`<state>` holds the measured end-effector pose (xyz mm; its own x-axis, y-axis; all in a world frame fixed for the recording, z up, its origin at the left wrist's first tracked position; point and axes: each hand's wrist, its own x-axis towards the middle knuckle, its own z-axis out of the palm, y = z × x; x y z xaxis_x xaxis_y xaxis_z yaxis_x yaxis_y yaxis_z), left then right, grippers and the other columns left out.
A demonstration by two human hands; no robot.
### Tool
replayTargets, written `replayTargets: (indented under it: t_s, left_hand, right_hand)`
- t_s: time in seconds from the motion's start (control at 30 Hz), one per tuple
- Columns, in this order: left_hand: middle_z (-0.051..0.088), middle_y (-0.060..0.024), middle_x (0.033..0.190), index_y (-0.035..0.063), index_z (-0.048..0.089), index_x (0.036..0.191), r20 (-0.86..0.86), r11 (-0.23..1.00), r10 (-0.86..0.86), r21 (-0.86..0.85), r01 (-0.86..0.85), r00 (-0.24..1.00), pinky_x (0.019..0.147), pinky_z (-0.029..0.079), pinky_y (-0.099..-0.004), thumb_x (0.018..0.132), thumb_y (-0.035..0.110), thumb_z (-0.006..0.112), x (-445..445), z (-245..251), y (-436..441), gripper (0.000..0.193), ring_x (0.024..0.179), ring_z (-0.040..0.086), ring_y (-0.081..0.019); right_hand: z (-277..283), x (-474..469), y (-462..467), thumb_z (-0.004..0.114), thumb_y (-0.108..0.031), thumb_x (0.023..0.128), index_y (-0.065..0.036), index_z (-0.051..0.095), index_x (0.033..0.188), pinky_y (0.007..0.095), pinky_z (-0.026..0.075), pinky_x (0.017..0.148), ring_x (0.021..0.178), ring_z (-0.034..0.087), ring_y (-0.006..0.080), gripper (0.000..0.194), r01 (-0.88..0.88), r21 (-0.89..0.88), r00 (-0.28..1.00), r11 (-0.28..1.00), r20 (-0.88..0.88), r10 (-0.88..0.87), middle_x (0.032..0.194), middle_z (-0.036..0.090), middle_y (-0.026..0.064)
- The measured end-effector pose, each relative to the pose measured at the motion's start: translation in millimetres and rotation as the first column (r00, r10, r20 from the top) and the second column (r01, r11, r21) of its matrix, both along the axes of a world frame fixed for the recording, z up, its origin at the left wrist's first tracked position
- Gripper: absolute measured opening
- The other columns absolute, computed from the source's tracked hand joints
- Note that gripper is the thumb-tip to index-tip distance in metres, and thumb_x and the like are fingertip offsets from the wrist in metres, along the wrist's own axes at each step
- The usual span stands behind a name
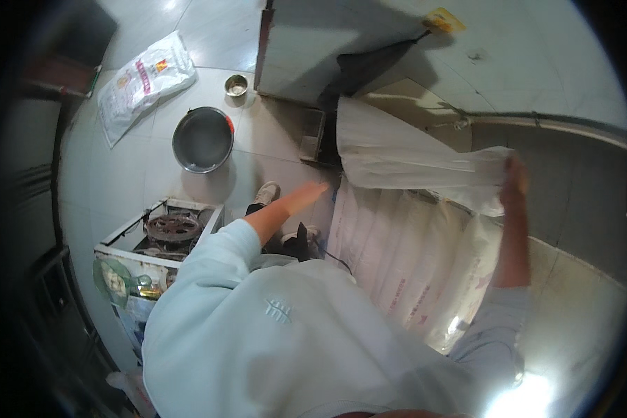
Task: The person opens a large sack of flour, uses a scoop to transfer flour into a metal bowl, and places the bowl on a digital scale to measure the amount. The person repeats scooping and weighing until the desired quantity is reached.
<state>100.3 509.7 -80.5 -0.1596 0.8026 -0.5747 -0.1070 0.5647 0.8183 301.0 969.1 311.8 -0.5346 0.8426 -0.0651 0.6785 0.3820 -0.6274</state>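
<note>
My right hand [517,175], blurred, grips one end of a long white sheet [402,157], perhaps cloth or an empty woven sack. The sheet hangs folded over the far part of a row of pale, plastic-covered packages or sacks [397,251] with red printing. My left hand [312,192] is outstretched with nothing visible in it, left of the sheet and near the packages' far left corner. Its fingers point to the right and look blurred. The sheet's left end reaches up beside a dark hanging cloth or bag [376,65].
A metal basin [204,140], a small metal bowl [236,85] and a printed white sack [146,81] lie on the tiled floor. At left stands a white-framed stove [175,230] with a green plastic bag [112,282]. A dark open box [312,133] stands by the wall.
</note>
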Motion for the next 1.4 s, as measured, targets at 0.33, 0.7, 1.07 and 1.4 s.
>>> replayTargets:
  t_s: [0.33,0.7,1.07,1.4]
  left_hand:
    - [0.069,-0.0122,0.103,-0.0005,0.067,0.113,-0.018,0.678,0.593,-0.529,-0.511,0.805,0.087,0.047,-0.0348,0.092,0.044,0.062,-28.1,4.8,-178.0,0.049,0.097,0.062,-0.0221]
    - [0.07,-0.0103,0.105,0.0,0.068,0.113,-0.017,0.559,0.755,-0.506,-0.657,0.656,0.089,0.046,-0.0319,0.096,0.038,0.06,-17.7,9.6,-186.5,0.042,0.098,0.063,-0.02]
    - [0.07,-0.0099,0.11,0.0014,0.066,0.122,0.038,0.644,0.679,-0.51,-0.57,0.733,0.094,0.046,-0.0295,0.098,0.036,0.061,-18.4,16.7,-155.6,0.042,0.103,0.064,-0.0168]
    - [0.069,-0.0058,0.102,0.0022,0.068,0.117,0.114,0.685,0.685,-0.435,-0.584,0.719,0.087,0.047,-0.0284,0.097,0.037,0.062,-22.8,14.3,-137.2,0.041,0.095,0.062,-0.0139]
  right_hand:
    - [-342.3,-145.4,-28.5,0.041,-0.037,0.103,-0.002,0.072,0.109,0.0474,0.052,0.09,0.108,0.067,0.0357,0.047,0.041,0.188,0.803,0.981,0.578,-0.144,0.115,0.07,0.0212]
    - [-340.2,-106.6,69.3,0.044,-0.033,0.101,0.002,0.069,0.104,0.0459,0.052,0.087,0.101,0.069,0.0331,0.043,0.08,0.056,0.819,0.995,0.565,-0.097,0.104,0.072,0.0211]
    - [-302.3,-105.3,-72.0,0.064,-0.025,0.085,-0.004,0.057,0.13,0.0473,0.043,0.104,0.118,0.056,0.04,0.049,-0.365,-0.011,0.782,0.931,0.538,0.314,0.126,0.062,0.0208]
    - [-257.3,-51.9,-160.2,0.077,-0.032,0.075,-0.006,0.05,0.135,0.0506,0.037,0.107,0.123,0.048,0.0393,0.072,-0.288,0.382,0.836,0.878,0.547,0.036,0.132,0.053,0.0194]
